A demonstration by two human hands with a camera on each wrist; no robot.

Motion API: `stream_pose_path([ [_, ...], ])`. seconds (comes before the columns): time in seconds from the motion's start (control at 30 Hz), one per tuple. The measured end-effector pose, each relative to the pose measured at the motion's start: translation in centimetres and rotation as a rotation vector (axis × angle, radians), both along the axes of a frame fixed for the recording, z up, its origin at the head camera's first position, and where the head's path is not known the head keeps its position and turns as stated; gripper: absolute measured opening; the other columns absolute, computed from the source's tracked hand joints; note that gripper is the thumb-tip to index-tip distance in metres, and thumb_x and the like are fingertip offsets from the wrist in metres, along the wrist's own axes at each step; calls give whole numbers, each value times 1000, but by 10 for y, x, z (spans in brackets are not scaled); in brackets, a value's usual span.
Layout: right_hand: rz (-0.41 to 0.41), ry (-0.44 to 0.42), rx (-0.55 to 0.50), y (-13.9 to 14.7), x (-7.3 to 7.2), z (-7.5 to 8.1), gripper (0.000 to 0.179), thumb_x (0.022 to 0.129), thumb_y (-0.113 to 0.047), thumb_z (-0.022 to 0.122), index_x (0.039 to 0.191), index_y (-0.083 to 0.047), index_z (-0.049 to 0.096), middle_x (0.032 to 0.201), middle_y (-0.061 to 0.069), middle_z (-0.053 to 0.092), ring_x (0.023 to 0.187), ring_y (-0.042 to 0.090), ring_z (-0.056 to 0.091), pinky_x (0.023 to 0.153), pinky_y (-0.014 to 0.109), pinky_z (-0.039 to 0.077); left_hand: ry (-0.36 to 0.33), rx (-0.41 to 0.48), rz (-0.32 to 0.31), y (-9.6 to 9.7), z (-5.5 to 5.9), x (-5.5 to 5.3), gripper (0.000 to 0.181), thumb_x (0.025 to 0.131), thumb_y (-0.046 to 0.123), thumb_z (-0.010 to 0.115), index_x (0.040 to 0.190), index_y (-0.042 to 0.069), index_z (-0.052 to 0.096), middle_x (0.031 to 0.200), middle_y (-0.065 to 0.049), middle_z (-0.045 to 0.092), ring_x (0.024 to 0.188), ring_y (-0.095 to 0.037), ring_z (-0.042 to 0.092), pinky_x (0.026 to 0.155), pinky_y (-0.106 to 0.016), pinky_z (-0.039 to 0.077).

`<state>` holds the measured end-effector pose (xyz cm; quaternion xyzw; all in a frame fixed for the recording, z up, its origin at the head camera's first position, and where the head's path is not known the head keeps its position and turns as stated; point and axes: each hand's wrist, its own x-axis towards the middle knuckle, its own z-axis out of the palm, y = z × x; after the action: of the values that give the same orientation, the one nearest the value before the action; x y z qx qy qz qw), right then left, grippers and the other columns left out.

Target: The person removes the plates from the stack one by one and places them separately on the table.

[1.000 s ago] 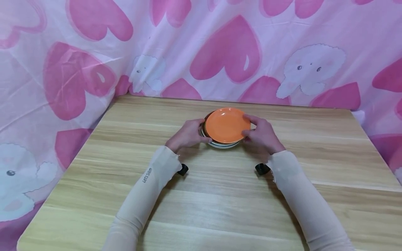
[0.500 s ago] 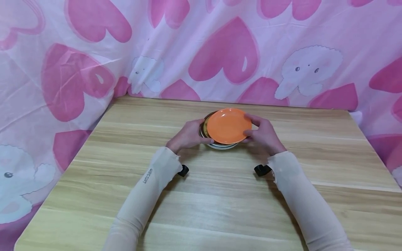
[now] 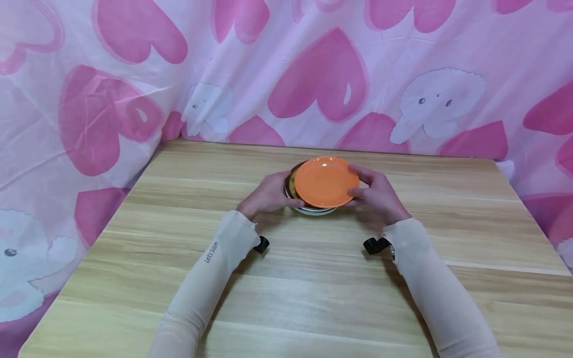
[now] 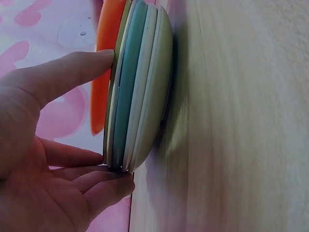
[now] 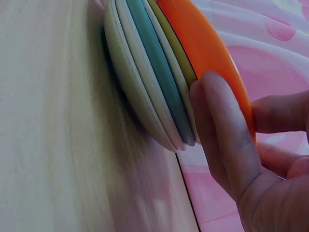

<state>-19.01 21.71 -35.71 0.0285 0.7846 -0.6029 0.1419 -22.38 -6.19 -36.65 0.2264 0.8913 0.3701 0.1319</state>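
Note:
An orange plate (image 3: 327,182) lies tilted over a stack of plates (image 3: 315,212) near the table's back. My right hand (image 3: 376,193) pinches the orange plate at its right edge, thumb on top and fingers beneath. On the left, my left hand (image 3: 267,194) holds the stack by its rim, thumb and fingers spread along it. Beneath the orange one, a brown-and-yellow patterned plate (image 3: 293,185) shows at the left. A teal plate (image 4: 130,82) sits between pale ones lower down. In the right wrist view, the orange plate (image 5: 207,38) leans up from the stack.
The stack stands on a wood-grain table (image 3: 313,288). Behind it hangs a pink curtain (image 3: 250,74) with hearts and white animals, meeting the table's back edge and left side. A black wrist-camera piece (image 3: 375,245) juts inward from the right cuff.
The orange plate has shifted slightly right over the stack with my right hand, baring more of the patterned plate at the left. My left hand keeps its place on the rim.

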Motion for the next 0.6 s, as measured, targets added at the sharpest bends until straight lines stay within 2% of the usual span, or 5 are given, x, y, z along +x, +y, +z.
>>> stream_pose_path([
  [0.17, 8, 5, -24, 4, 1, 0, 74, 94, 4, 59, 159, -18, 31, 166, 7, 29, 89, 8, 72, 91, 44, 60, 7, 3, -3, -1, -1, 0, 77, 77, 27, 87, 142, 10, 51, 137, -9, 62, 130, -25, 56, 116, -43, 43],
  [0.37, 18, 14, -33, 8, 3, 3, 73, 95, 3, 60, 159, -17, 30, 166, 8, 29, 91, 9, 72, 92, 44, 59, -18, 19, 4, -2, -1, 0, 76, 76, 27, 86, 142, 10, 51, 134, -8, 63, 124, -25, 58, 111, -43, 47],
  [0.6, 10, 11, -31, 15, 5, 11, 73, 96, 1, 60, 159, -19, 29, 167, 8, 28, 92, 8, 72, 91, 37, 60, 29, 63, -58, 3, -3, 0, 90, 73, 28, 89, 149, 15, 43, 137, -8, 59, 126, -25, 56, 111, -44, 47],
])
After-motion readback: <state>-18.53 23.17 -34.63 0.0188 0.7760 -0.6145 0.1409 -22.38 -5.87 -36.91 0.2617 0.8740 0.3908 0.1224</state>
